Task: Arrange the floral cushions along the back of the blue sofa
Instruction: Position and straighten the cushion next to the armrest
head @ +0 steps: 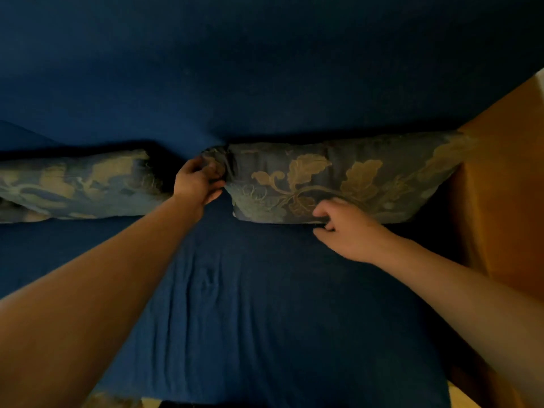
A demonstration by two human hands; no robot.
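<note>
Nearest, two bare forearms reach forward over the sofa seat point(265, 304), a dark blue fabric surface with creases running down its middle.

Item: left hand point(195, 182). Grip clenched on the bunched left corner of the right cushion point(338, 178), fingers wrapped round the gathered fabric.

Item: right hand point(347, 234). Fingers curled at the lower front edge of the same cushion, thumb below the edge and fingertips against its face; it seems to pinch the edge, though whether the grip is fully closed cannot be told.

Item: right cushion. Blue-grey cloth with a tan leaf and flower pattern. Lies lengthwise on the rear of the seat, against the sofa back point(265, 69); its right end touches the wooden armrest point(506, 187).

Item: left cushion point(76, 184). Same floral cloth. Lies lengthwise along the back on the left side, running out of view at the left edge. A dark gap separates it from the right cushion, and the left hand sits in that gap.

Item: sofa back. Plain dark blue, filling the upper part of the view behind both cushions.
</note>
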